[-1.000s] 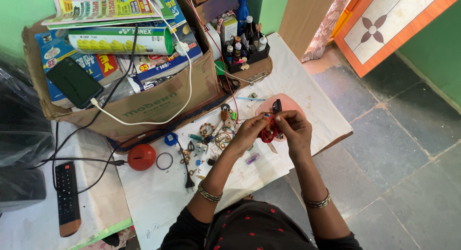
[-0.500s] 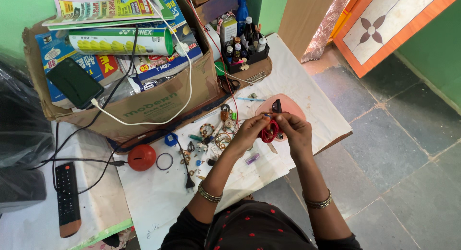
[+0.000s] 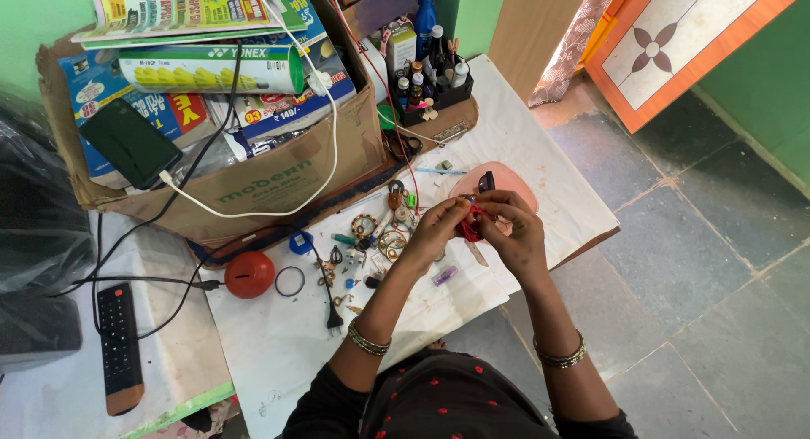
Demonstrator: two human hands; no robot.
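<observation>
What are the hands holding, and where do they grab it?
Both hands, left hand and right hand, pinch a small red bundle of cord between their fingertips, one on each side.

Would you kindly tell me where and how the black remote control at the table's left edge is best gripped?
Take the remote control across its narrow mid-body, from above: it lies flat, long and slim, with bare table to its right and a black cable near its top.

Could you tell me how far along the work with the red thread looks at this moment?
Midway, as far as one can tell. In hand: the left hand and right hand pinch a bundle of red thread between them, above the pink tray. What looks done cannot be judged; the bundle is small and partly covered by fingers. Left: rings and small metal parts lie loose on the white cloth, untouched.
</observation>
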